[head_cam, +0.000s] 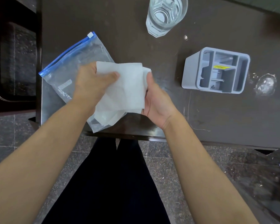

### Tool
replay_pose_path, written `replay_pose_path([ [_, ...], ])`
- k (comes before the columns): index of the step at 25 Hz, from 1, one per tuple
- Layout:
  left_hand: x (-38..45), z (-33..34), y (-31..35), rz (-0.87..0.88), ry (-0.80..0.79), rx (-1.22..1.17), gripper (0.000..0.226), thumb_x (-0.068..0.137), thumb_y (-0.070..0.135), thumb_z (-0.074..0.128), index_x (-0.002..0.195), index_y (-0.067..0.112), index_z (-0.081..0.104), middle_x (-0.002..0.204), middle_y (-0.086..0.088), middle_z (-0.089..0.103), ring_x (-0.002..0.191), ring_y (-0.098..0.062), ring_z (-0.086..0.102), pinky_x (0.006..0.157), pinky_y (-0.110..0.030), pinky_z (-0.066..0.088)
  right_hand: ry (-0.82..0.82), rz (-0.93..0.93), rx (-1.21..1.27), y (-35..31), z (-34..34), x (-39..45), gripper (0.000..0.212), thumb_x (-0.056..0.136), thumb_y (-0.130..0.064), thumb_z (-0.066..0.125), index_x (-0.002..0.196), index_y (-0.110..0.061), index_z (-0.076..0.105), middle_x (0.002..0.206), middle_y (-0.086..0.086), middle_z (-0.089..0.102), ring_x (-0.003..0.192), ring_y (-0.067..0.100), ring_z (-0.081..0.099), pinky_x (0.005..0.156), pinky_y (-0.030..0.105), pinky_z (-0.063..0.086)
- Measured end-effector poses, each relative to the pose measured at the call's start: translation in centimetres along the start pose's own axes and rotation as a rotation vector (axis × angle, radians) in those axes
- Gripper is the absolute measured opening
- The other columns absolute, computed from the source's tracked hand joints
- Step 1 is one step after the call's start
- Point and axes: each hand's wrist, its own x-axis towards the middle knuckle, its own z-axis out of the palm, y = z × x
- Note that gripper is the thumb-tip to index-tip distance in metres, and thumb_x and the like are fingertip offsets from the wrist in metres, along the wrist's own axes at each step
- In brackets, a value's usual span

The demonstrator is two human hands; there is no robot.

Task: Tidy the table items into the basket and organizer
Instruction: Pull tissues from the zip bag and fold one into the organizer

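Observation:
A white tissue sheet (126,88) is held above the near edge of the dark table (217,118). My left hand (90,83) grips its left edge, thumb on top. My right hand (157,101) holds its right edge, fingers behind the sheet. Under the tissue and my left hand lies a clear zip bag with a blue slider strip (66,67), partly hidden. A grey plastic organizer (191,70) with several compartments stands to the right, with a yellow label inside. No basket is in view.
A clear drinking glass (166,15) stands at the back centre. White stains (265,84) mark the table right of the organizer. A dark chair or frame (14,62) sits off the table's left edge. Speckled stone floor lies below.

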Motion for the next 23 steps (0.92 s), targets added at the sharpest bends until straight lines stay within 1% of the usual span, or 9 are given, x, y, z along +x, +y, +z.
replay_pose_path([
  [2,0.2,0.5,-0.5,-0.045,-0.034,0.018,0.026,0.08,0.02,0.071,0.104,0.013,0.064,0.099,0.0,0.069,0.091,-0.018,0.066,0.077,-0.036,0.056,0.011,0.002,-0.061,0.0,0.0,0.0,0.039,0.087,-0.054,0.051,0.11,-0.025,0.063,0.11,-0.002,0.07,0.101,0.018,0.067,0.086,0.041,0.055],
  [4,0.1,0.9,-0.7,-0.003,-0.051,0.074,0.022,0.08,0.019,0.07,0.101,0.017,0.063,0.093,0.003,0.067,0.087,-0.016,0.065,0.067,-0.028,0.052,0.044,-0.052,-0.147,0.3,-0.1,0.1,0.017,0.09,-0.031,0.061,0.104,-0.023,0.063,0.102,-0.002,0.07,0.097,0.019,0.067,0.084,0.041,0.055],
  [6,0.3,1.1,-1.0,0.038,-0.035,0.105,0.02,0.079,0.019,0.071,0.097,0.022,0.063,0.092,0.004,0.066,0.088,-0.017,0.063,0.062,-0.025,0.048,0.093,-0.095,-0.175,0.3,-0.4,0.3,0.013,0.09,-0.014,0.062,0.101,-0.021,0.063,0.1,0.0,0.07,0.095,0.022,0.066,0.082,0.042,0.055],
  [9,0.7,0.5,-1.0,-0.09,-0.089,0.001,0.042,0.073,0.03,0.075,0.112,0.023,0.061,0.109,0.003,0.067,0.101,-0.019,0.064,0.079,-0.036,0.054,0.061,-0.101,-0.077,0.0,-1.0,0.2,0.015,0.089,-0.009,0.061,0.099,-0.02,0.065,0.101,0.002,0.07,0.095,0.024,0.066,0.086,0.047,0.053],
  [12,0.6,-0.2,-0.7,-0.203,-0.283,0.038,0.05,0.072,0.042,0.073,0.119,0.029,0.06,0.117,0.007,0.065,0.107,-0.018,0.062,0.089,-0.039,0.048,0.016,-0.092,0.026,-0.2,-1.7,0.0,0.017,0.089,-0.006,0.06,0.1,-0.018,0.065,0.102,0.003,0.069,0.096,0.024,0.066,0.082,0.043,0.054],
  [15,0.0,-0.4,0.0,-0.115,-0.416,-0.03,0.048,0.066,0.026,0.078,0.112,0.023,0.064,0.11,0.004,0.071,0.105,-0.02,0.065,0.091,-0.039,0.05,-0.031,-0.114,0.02,-0.6,-2.0,-0.3,0.021,0.085,-0.006,0.062,0.103,-0.016,0.064,0.106,0.007,0.068,0.097,0.024,0.065,0.081,0.04,0.055],
  [19,-0.6,0.1,0.7,0.196,-0.194,0.214,0.023,0.076,0.014,0.073,0.096,0.018,0.064,0.09,0.009,0.068,0.083,-0.01,0.064,0.073,-0.026,0.051,0.154,-0.355,-0.419,-1.5,-1.8,-0.6,0.016,0.087,-0.004,0.064,0.096,-0.016,0.066,0.09,-0.002,0.071,0.078,0.003,0.068,0.065,0.02,0.056],
  [21,-1.0,0.8,0.9,0.347,-0.051,0.38,0.014,0.081,0.02,0.069,0.092,0.021,0.061,0.08,0.013,0.061,0.071,-0.005,0.055,0.065,-0.023,0.045,0.317,-0.533,-0.623,-1.6,-1.8,-0.4,0.017,0.083,-0.01,0.067,0.099,-0.015,0.07,0.088,0.0,0.074,0.079,0.012,0.071,0.067,0.033,0.059],
  [23,-1.0,1.4,0.7,0.361,0.067,0.458,0.017,0.084,0.03,0.064,0.098,0.02,0.062,0.081,0.008,0.063,0.071,-0.01,0.056,0.065,-0.027,0.047,0.441,-0.623,-0.765,-1.4,-1.4,-0.1,0.021,0.079,-0.018,0.067,0.1,-0.018,0.071,0.086,0.0,0.074,0.078,0.02,0.07,0.069,0.044,0.058],
])
